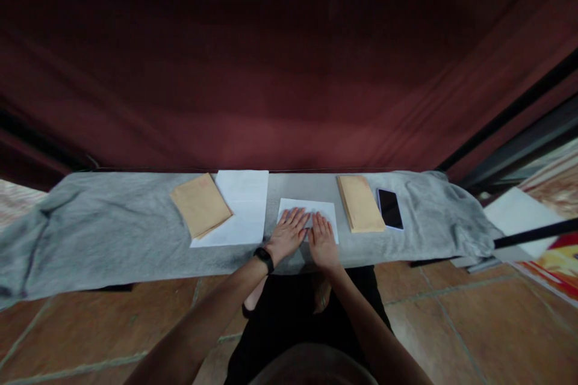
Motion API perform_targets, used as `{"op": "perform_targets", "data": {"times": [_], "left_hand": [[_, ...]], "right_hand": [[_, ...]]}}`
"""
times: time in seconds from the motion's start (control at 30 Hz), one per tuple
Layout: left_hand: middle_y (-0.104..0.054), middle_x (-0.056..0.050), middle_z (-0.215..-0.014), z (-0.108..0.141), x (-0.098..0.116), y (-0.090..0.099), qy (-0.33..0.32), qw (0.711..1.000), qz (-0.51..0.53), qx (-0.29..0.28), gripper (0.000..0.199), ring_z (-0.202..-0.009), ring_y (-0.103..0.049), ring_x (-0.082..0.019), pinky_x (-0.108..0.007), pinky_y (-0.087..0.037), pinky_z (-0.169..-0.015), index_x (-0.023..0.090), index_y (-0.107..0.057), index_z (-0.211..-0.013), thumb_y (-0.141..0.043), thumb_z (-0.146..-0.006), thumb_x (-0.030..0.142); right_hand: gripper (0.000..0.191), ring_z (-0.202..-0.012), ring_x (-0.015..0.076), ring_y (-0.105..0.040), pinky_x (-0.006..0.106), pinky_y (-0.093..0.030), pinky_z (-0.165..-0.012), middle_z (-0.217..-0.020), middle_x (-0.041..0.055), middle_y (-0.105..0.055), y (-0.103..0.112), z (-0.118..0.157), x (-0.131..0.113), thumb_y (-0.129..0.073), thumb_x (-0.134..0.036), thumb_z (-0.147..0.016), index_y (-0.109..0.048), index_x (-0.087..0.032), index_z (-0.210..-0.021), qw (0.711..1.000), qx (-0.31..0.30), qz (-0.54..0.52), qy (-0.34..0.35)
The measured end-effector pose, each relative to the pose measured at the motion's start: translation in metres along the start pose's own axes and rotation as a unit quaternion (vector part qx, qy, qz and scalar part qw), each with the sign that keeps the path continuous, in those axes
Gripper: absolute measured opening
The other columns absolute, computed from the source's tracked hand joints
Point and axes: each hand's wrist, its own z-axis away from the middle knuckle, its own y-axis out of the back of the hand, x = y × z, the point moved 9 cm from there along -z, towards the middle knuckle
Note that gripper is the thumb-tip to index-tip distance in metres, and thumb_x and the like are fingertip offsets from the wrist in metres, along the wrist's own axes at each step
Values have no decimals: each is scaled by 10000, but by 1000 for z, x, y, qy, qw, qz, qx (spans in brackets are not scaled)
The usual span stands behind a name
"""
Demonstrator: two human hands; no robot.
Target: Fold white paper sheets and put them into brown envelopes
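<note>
A white sheet of paper (325,208), seemingly folded, lies on the grey cloth in front of me. My left hand (289,233) rests flat on its left part, fingers stretched out. On its right part lies my right hand (323,240), also flat with the fingers extended. Both hands are close together and hide much of the paper. To the left, larger white paper (246,207) lies partly under a stack of brown envelopes (201,206). Right of my hands sits another stack of brown envelopes (361,204).
A dark-screened phone (390,209) lies beside the right envelopes. The grey cloth (121,222) covers a long, narrow surface against a dark red panel (289,102). Black bars (510,123) stand at the right. Below is a tiled floor (424,319).
</note>
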Motion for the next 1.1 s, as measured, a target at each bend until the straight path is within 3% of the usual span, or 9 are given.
{"op": "perform_targets", "data": {"times": [0.17,0.4,0.63,0.83,1.1], "left_hand": [[-345,-35,-1605,1,1,1,-5,1000,3,-1,526,-1500,-241,-202,-462,-138,-1242,234,-370,-1519,-356,-999,310],[-336,-26,-1607,8,-1,3,13,1000,22,-3,502,-1499,-251,-204,-463,-148,-1241,262,-388,-1510,-342,-1018,351],[-310,-71,-1611,19,-3,6,65,998,13,4,549,-1508,-226,-214,-458,-156,-1244,195,-367,-1522,-353,-1013,400],[-307,-112,-1607,32,-4,8,88,996,-16,9,565,-1509,-217,-227,-441,-187,-1239,130,-376,-1511,-353,-1011,393],[-337,-105,-1594,45,-4,10,94,995,-30,27,572,-1500,-247,-220,-437,-216,-1235,163,-341,-1531,-385,-995,357]], "right_hand": [[510,-1437,238,-372,446,-249,-1192,-1540,134,-425,-5,13,-12,-287,-310,-1045,-410,-107,-1496,999,-27,1,25],[577,-1443,275,-354,453,-260,-1182,-1552,187,-389,2,19,-2,-332,-390,-1042,-361,-53,-1510,999,7,33,11],[626,-1442,299,-347,484,-273,-1171,-1562,202,-364,6,27,12,-351,-390,-1029,-259,-58,-1552,999,29,39,-15],[611,-1427,300,-369,469,-284,-1165,-1549,207,-387,10,34,25,-351,-382,-1034,-282,-48,-1541,997,50,57,-18],[571,-1421,289,-380,463,-294,-1159,-1537,193,-415,17,39,33,-331,-309,-1023,-297,-57,-1534,996,63,66,-21]]}}
